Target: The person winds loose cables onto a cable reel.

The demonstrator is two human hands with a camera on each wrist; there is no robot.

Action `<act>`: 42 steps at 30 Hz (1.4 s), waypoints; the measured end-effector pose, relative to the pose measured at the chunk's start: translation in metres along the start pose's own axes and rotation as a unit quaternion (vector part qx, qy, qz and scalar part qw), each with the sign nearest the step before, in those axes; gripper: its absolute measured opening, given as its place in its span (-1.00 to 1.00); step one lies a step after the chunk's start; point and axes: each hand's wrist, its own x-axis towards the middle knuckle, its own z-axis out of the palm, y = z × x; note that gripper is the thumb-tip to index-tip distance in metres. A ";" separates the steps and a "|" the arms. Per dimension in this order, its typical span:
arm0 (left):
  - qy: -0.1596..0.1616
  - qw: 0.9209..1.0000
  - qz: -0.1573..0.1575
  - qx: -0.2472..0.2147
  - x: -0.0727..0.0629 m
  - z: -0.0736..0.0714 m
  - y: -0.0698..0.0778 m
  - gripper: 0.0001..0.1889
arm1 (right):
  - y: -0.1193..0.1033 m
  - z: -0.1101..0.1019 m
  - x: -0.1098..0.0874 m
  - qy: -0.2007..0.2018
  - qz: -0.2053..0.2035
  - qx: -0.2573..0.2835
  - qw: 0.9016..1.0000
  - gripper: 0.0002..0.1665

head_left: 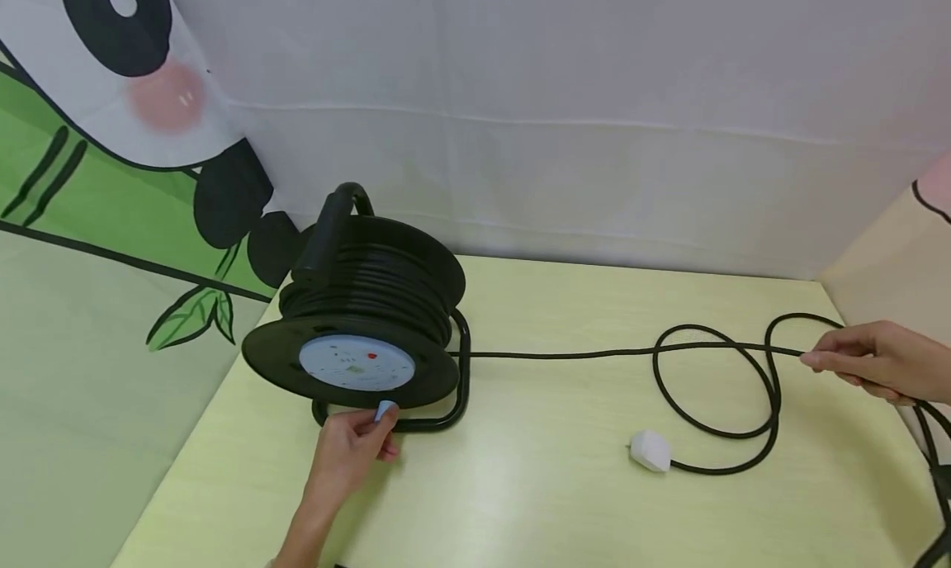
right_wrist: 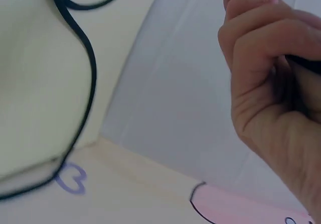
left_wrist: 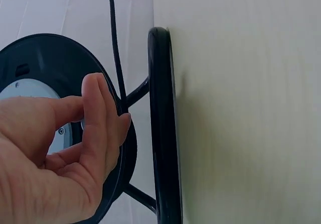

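Note:
A black cable reel (head_left: 434, 258) with a carrying handle, a tube stand and a pale round face plate stands at the left of the table. My left hand (head_left: 345, 456) pinches a small light-blue knob (head_left: 383, 409) at the near rim of the reel. In the left wrist view the fingers mostly hide that knob. From the reel a black cable (head_left: 565, 356) runs taut to the right, where my right hand (head_left: 887, 362) grips it between thumb and fingers. Beyond this hand more cable hangs at the table's right edge.
A white plug (head_left: 650, 452) lies on the pale table (head_left: 520, 485), its cable coiled in loose loops (head_left: 713, 429) beneath the taut stretch. Behind the table hangs a light cloth (head_left: 594, 196), with a printed cartoon cloth (head_left: 82, 279) at the left.

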 end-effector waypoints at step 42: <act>0.109 0.989 -0.030 -0.092 0.002 -0.091 0.005 -0.60 | -0.050 0.089 0.078 0.157 -0.138 -0.023 0.978 -0.72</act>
